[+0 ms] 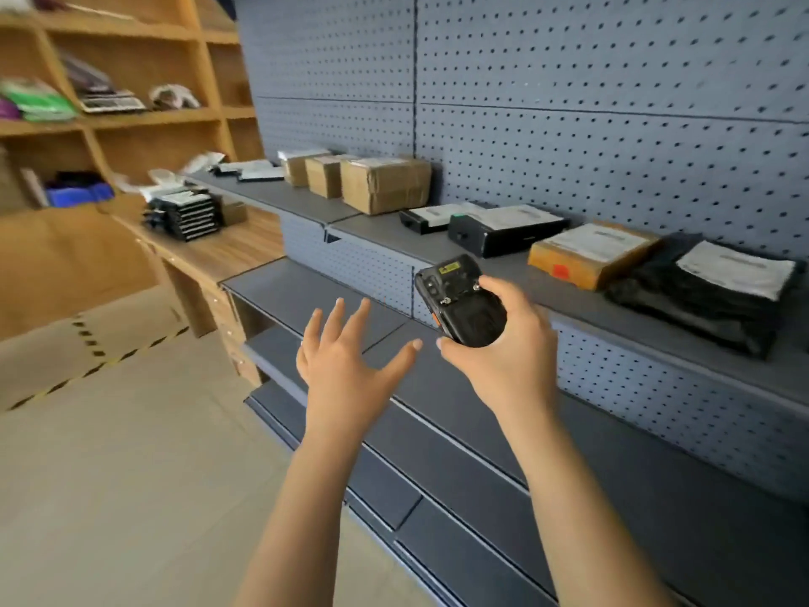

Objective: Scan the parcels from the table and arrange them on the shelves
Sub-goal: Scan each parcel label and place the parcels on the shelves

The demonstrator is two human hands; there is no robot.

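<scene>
I see a black scanner (455, 300) with a yellow label (448, 268) and an orange button (433, 318) — grey pegboard (613, 81) dotted with dark holes, brown parcels (385, 186), yellow-and-black striped floor tape (92, 341).

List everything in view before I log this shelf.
cardboard boxes: three, brown, side by side on the top grey shelf
black boxes: two, black, white labels, right of the cardboard boxes
flat box: one, orange-brown, right of the black boxes
bagged parcels: stack, black, white label, shelf's far right
stacked parcels: one pile, black and white, wooden table
blue bin: one, blue, wooden shelving at left
scanner: one, black, gripped by right hand
left hand: one, open, empty, above lower shelves
right hand: one, holds the scanner
</scene>
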